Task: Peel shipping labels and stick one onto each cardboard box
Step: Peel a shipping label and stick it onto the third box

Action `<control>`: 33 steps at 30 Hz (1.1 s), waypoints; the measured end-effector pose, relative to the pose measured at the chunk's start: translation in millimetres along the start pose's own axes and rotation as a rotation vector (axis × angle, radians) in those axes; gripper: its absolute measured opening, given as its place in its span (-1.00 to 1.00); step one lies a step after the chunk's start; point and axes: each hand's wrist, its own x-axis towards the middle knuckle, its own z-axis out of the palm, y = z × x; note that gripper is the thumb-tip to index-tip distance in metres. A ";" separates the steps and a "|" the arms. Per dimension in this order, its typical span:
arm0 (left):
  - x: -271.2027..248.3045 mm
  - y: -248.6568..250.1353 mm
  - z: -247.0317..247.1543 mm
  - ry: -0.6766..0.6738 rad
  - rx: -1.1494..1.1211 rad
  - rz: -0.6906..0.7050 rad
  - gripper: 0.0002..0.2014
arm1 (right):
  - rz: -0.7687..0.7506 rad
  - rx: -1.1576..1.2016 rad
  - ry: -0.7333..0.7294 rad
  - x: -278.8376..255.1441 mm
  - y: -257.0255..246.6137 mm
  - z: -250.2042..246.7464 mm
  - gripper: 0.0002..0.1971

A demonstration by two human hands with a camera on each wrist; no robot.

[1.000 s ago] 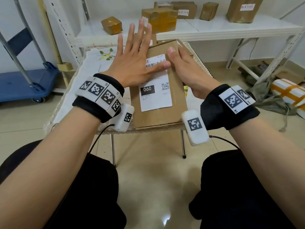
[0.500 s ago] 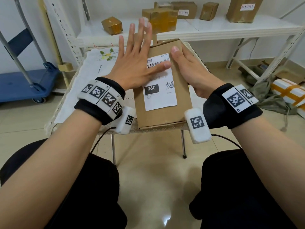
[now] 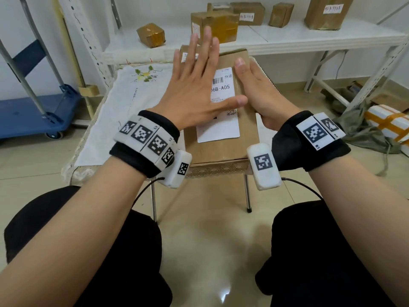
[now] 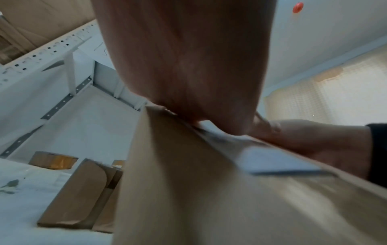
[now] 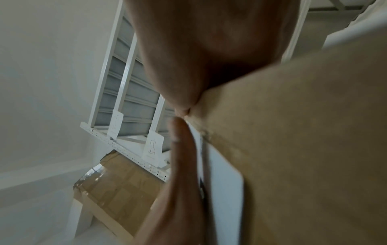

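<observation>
On the cloth-covered table, the cardboard box lies flat with its shipping label on top. The left grip is spread flat with straight fingers, its palm pressing the label's left half. The right grip clasps the box's right edge, thumb on top. Sweeping the palm firmly from the middle outward should prevent bubbles or lifted corners. The right fingers are hidden behind the box, the palm covers part of the print, and both wrist views are blurred.

Small parcel storeroom or packing room. White slotted-metal shelving holds taped, labelled cardboard parcels. A blue platform trolley is parked by the wall.
</observation>
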 end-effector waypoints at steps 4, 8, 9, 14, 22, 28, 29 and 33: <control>-5.1 -0.4 11.0 -0.007 0.015 0.013 0.24 | -0.030 0.053 0.095 1.8 -0.5 -7.2 -0.26; -7.1 3.4 13.5 -0.046 0.005 0.025 0.24 | 0.011 0.147 0.170 1.0 -1.8 -11.9 -0.45; -7.7 4.6 14.0 -0.060 0.005 0.024 0.24 | 0.019 0.155 0.182 -0.2 -2.8 -11.1 -0.47; -13.2 4.2 18.2 -0.097 -0.013 0.032 0.25 | 0.036 0.153 0.226 -0.9 -3.5 -11.6 -0.52; -17.0 3.4 25.4 -0.119 -0.047 0.044 0.31 | 0.101 0.147 0.298 12.8 8.0 -14.8 -0.18; -11.1 9.5 26.0 -0.088 -0.048 0.044 0.24 | 0.053 0.148 0.273 11.1 1.3 -4.0 -0.14; -12.8 12.1 27.8 -0.093 -0.050 0.061 0.24 | 0.055 0.150 0.298 12.6 2.0 -5.9 -0.06; -19.2 21.2 31.4 -0.100 -0.050 0.116 0.20 | 0.085 0.182 0.368 19.5 9.3 -16.4 0.13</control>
